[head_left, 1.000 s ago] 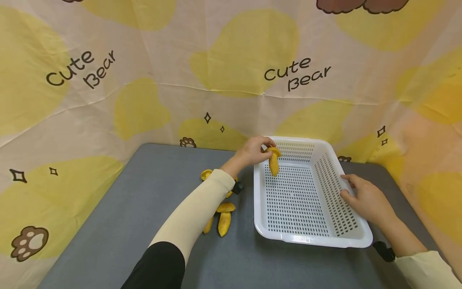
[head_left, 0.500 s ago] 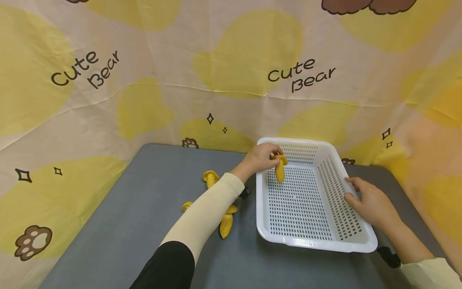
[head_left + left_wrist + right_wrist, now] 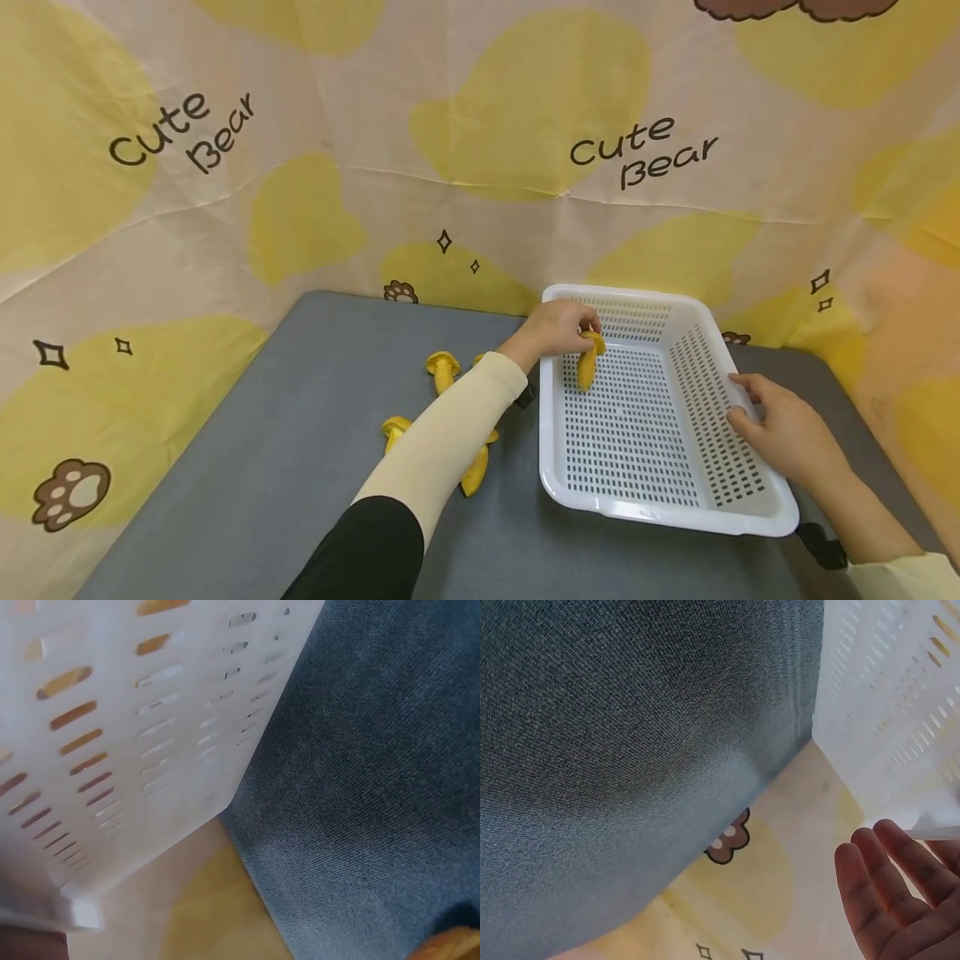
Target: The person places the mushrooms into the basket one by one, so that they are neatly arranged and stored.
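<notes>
In the head view my left hand (image 3: 557, 327) pinches a yellow mushroom (image 3: 587, 367) by its cap, stem hanging down. It is inside the left wall of a white perforated plastic basket (image 3: 667, 518), near the back corner. My right hand (image 3: 793, 435) holds the basket's right rim, thumb on the inner side. Straight-looking fingers of that hand (image 3: 892, 889) lie outside the rim in the right wrist view. The left wrist view shows the basket's slotted outer wall (image 3: 150, 750); the left hand's grip is hidden there.
Several yellow mushrooms lie on the grey table (image 3: 300, 417) left of the basket, including one mushroom (image 3: 442, 369) and another (image 3: 395, 429). My left sleeve (image 3: 450, 433) partly covers the group. A patterned cloth (image 3: 487, 125) hangs behind the table.
My left hand has moved slightly right and lower with the mushroom, further into the basket. The head view has shifted a little. My right hand stays on the rim.
</notes>
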The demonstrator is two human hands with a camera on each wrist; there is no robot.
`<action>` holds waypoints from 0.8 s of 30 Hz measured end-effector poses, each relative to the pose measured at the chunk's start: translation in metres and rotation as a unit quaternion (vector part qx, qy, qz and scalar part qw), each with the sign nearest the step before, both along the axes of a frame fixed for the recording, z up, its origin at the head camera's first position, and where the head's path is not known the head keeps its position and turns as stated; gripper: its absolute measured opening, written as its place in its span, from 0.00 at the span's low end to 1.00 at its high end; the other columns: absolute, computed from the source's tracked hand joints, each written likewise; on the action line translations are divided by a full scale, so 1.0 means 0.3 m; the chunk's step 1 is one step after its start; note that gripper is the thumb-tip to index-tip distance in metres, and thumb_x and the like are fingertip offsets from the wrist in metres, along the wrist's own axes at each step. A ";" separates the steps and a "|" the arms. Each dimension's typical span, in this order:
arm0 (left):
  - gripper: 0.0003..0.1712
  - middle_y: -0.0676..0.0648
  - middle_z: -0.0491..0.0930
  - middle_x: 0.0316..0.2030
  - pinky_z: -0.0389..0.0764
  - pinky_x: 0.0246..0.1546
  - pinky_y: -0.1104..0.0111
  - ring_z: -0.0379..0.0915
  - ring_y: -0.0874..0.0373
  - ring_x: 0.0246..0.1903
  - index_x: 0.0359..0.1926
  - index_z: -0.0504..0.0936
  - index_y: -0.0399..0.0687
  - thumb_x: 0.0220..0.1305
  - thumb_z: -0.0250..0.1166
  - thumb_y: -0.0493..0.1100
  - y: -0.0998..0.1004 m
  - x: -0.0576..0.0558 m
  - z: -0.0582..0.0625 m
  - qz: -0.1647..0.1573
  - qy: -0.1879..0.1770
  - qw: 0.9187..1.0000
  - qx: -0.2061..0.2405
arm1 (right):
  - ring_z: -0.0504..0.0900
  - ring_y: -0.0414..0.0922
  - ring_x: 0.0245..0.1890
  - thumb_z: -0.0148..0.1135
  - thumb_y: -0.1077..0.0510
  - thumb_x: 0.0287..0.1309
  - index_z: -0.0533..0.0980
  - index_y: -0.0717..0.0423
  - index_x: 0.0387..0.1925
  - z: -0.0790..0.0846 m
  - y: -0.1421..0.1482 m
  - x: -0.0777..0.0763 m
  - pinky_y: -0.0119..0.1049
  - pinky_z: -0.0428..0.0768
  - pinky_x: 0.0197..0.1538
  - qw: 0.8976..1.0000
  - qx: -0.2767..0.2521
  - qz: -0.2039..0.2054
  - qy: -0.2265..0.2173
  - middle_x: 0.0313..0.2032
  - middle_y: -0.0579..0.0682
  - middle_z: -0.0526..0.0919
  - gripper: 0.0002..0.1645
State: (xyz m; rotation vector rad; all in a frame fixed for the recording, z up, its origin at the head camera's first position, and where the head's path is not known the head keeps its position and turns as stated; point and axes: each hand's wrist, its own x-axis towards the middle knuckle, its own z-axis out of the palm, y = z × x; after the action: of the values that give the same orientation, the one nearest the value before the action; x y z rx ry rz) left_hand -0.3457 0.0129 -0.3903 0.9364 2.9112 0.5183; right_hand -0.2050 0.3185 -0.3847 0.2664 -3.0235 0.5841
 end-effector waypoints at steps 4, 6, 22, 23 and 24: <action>0.11 0.60 0.82 0.42 0.76 0.43 0.72 0.75 0.67 0.41 0.46 0.82 0.64 0.64 0.60 0.51 0.008 -0.003 0.008 -0.001 0.004 1.000 -0.029 | 0.78 0.44 0.22 0.54 0.56 0.60 0.64 0.70 0.61 0.000 -0.001 -0.001 0.35 0.74 0.23 1.000 -0.001 0.003 0.004 0.46 0.73 0.77 0.31; 0.11 0.61 0.82 0.41 0.75 0.42 0.73 0.74 0.67 0.39 0.45 0.83 0.64 0.63 0.61 0.51 0.012 -0.006 0.010 0.000 0.008 0.999 -0.045 | 0.78 0.43 0.22 0.54 0.57 0.60 0.64 0.70 0.61 0.003 -0.003 -0.003 0.35 0.74 0.22 1.000 -0.001 0.004 0.008 0.45 0.73 0.77 0.31; 0.09 0.63 0.82 0.40 0.75 0.40 0.74 0.75 0.69 0.39 0.43 0.83 0.67 0.62 0.63 0.52 0.033 -0.010 0.005 0.027 0.000 0.996 -0.084 | 0.79 0.45 0.24 0.54 0.56 0.61 0.65 0.70 0.61 0.001 0.001 -0.003 0.35 0.74 0.22 1.000 0.000 0.000 0.008 0.46 0.73 0.76 0.31; 0.09 0.63 0.82 0.40 0.75 0.40 0.74 0.75 0.69 0.39 0.43 0.83 0.67 0.62 0.62 0.51 0.033 -0.008 0.005 0.029 -0.001 0.996 -0.084 | 0.79 0.46 0.24 0.54 0.56 0.61 0.64 0.70 0.61 0.000 0.002 -0.004 0.35 0.73 0.22 1.000 -0.001 0.001 0.006 0.46 0.74 0.76 0.31; 0.09 0.63 0.82 0.41 0.75 0.40 0.74 0.75 0.69 0.39 0.44 0.83 0.67 0.62 0.62 0.51 0.034 -0.006 0.005 0.031 -0.001 0.996 -0.086 | 0.79 0.45 0.23 0.54 0.56 0.61 0.64 0.70 0.61 -0.002 0.003 -0.004 0.35 0.73 0.22 1.000 -0.002 0.001 0.006 0.45 0.74 0.76 0.31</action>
State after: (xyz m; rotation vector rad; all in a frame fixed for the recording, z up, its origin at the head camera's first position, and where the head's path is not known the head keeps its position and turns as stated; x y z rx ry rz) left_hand -0.3475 0.0231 -0.3888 0.8269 2.9329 0.2649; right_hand -0.2061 0.3193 -0.3852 0.2718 -3.0111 0.5856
